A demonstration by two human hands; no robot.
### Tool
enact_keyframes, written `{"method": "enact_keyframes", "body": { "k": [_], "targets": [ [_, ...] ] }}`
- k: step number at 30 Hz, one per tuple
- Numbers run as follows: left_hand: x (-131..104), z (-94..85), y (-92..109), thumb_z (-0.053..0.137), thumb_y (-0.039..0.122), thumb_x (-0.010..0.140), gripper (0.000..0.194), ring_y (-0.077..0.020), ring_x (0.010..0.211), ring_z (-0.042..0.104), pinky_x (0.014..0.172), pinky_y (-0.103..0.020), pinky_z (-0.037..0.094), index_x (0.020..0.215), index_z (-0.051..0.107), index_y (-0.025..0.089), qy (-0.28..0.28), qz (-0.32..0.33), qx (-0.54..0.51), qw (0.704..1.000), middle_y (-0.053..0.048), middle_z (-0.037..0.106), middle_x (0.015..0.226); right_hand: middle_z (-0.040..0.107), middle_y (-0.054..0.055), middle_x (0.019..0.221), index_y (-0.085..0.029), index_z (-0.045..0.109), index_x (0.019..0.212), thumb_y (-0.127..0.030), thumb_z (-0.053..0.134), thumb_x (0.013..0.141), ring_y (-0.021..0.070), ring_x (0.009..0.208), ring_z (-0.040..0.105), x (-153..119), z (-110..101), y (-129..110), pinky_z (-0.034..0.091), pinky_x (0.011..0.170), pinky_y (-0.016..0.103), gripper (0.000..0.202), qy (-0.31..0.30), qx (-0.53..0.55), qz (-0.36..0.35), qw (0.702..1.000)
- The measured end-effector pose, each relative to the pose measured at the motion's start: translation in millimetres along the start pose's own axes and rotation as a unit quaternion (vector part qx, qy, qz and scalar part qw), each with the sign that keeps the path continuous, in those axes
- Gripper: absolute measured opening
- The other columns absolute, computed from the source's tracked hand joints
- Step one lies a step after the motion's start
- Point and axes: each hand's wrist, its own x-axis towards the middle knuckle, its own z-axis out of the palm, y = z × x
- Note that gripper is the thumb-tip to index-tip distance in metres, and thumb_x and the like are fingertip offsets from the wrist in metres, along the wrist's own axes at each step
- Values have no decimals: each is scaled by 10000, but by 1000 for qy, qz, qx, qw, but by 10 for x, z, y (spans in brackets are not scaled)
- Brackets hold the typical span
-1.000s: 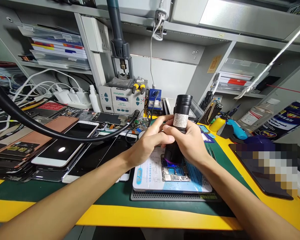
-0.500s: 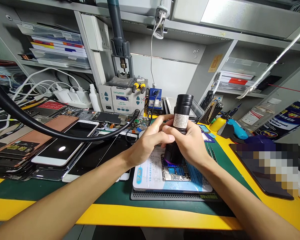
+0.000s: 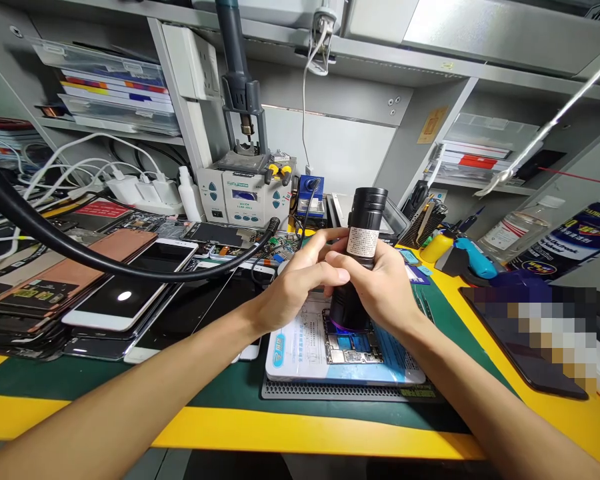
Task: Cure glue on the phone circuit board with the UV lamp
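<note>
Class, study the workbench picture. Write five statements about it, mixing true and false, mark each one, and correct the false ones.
1. The right hand is wrapped around a black torch. True.
2. The left hand rests on the phones. False: the left hand is at the torch, next to the right hand.
3. The circuit board lies on a white-and-blue pad. True.
4. The torch's lower end glows green. False: the glow is violet-blue.
5. A black hose runs to the front of the grey station. True.
</note>
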Motion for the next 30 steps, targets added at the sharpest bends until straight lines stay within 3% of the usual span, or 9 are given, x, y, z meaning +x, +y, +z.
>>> {"method": "enact_keyframes", "body": {
  "k": [6,18,30],
  "targets": [
    [-7,-9,-4,659,308,875,515,-184,896,500,752,-312,386,1382,588,260,4,-9,2,1000,-12,643,1069,688,-70,694,-173,689,894,-369,774,1014,105,516,642,-9,4,5,571,535,248,245,-2,-2,10,1000],
    [7,-21,-36,652,313,880,545,-200,1011,529,792,-329,389,1418,580,263,-5,0,-3,1000,-32,651,1320,693,-70,708,-165,681,882,-331,781,1014,95,508,642,3,10,14,566,513,230,234,2,13,1,1000],
    [0,-35,-41,661,315,889,539,-140,862,476,730,-283,406,1423,590,293,-5,-5,5,1000,7,676,1282,669,-85,657,-175,659,843,-334,822,970,102,506,645,-3,18,21,558,514,233,261,7,17,-10,1000]
  ]
}}
